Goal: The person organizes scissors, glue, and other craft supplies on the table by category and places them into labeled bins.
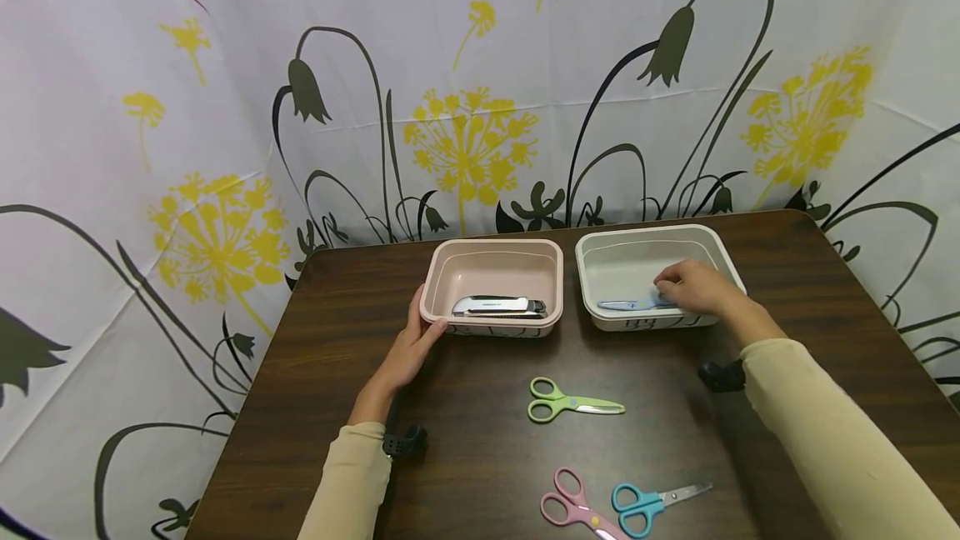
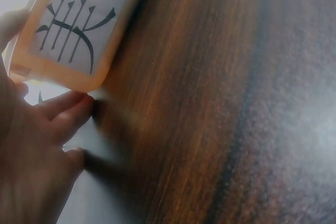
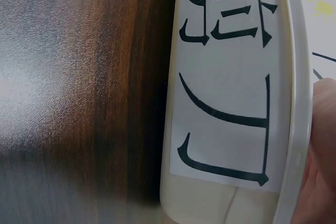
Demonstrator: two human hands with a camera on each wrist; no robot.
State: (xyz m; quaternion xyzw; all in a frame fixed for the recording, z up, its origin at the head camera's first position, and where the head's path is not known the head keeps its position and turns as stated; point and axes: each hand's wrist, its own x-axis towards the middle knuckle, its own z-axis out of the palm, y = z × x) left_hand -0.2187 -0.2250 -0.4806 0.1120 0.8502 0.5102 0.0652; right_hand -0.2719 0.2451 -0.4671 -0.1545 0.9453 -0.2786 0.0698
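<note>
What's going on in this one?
A person's left hand holds the corner of the pink bin, which contains a white cutter. The right hand is in the gray bin, its fingers at a partly hidden light-blue item; whether they grip it is unclear. Green scissors, pink scissors and teal scissors lie on the table.

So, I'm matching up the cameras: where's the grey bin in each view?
Head: grey bin sits right of centre at the table's far side, right hand over it.
Left wrist: not in it.
Right wrist: right of centre, label facing the camera.
Shared landmark: the dark table.
</note>
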